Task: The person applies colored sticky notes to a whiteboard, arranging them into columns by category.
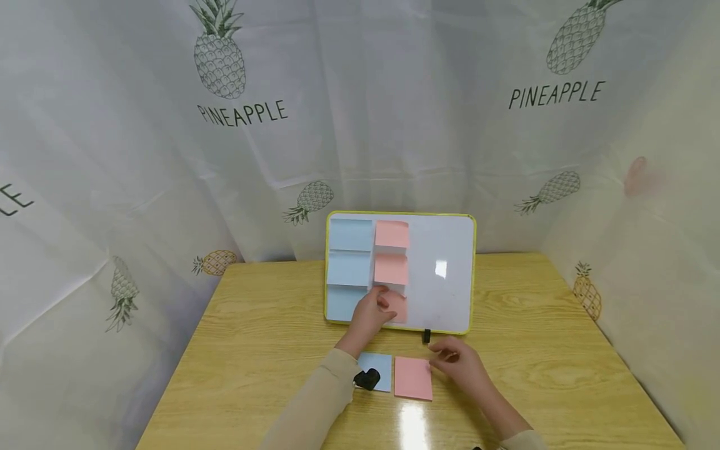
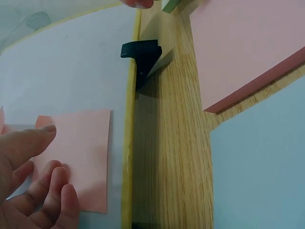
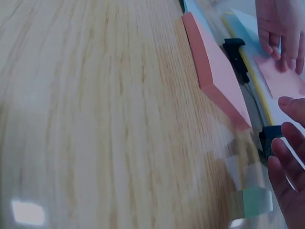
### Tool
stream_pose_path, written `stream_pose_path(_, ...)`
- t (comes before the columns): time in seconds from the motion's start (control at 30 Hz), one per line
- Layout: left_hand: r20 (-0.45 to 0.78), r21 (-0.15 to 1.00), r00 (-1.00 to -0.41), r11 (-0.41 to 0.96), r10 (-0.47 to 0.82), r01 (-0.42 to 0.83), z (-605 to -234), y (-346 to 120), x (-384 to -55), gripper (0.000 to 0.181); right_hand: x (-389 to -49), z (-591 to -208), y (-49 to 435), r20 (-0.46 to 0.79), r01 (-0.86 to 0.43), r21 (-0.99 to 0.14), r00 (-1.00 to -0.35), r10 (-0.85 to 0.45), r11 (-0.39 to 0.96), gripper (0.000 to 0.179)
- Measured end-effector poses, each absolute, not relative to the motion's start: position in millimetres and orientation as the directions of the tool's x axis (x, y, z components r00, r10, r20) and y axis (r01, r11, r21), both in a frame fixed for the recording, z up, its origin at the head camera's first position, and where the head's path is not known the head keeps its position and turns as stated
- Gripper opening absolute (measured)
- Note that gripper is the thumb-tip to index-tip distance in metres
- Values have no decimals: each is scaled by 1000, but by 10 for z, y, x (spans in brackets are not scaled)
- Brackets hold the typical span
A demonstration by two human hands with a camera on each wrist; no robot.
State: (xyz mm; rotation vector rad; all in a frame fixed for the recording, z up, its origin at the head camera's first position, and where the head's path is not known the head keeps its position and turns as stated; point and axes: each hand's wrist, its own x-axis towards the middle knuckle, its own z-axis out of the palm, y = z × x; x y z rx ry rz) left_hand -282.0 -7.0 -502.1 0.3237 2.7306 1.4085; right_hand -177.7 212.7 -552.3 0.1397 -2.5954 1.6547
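Note:
My left hand (image 1: 368, 317) is at the lowest pink sticky note (image 1: 398, 307) on a yellow-edged whiteboard (image 1: 441, 275). In the left wrist view its thumb and loosely bent fingers lie over that note (image 2: 88, 157), partly hiding it. My right hand (image 1: 465, 369) hovers by the upper right corner of a pink sticky note pad (image 1: 413, 379). Its fingers (image 3: 288, 157) are loosely bent with nothing between them. A blue sticky note pad (image 1: 384, 370) lies left of the pink one, partly covered by the left wrist.
Blue notes (image 1: 349, 269) fill the board's left column; two more pink notes (image 1: 390, 269) are above the lowest one. Black supports (image 2: 142, 52) stick out at the board's lower edge. A small green block (image 3: 257, 201) is on the wooden table (image 1: 534, 350). A pineapple-print curtain (image 1: 394, 125) hangs behind.

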Motion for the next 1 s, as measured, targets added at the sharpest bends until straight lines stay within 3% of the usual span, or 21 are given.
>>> stream_pose_path(1.0,31,775,-966,604,255,184,-4986,104,-2846,54,-1456,-5457,2519,5,30,-915,-996,84,402,25)
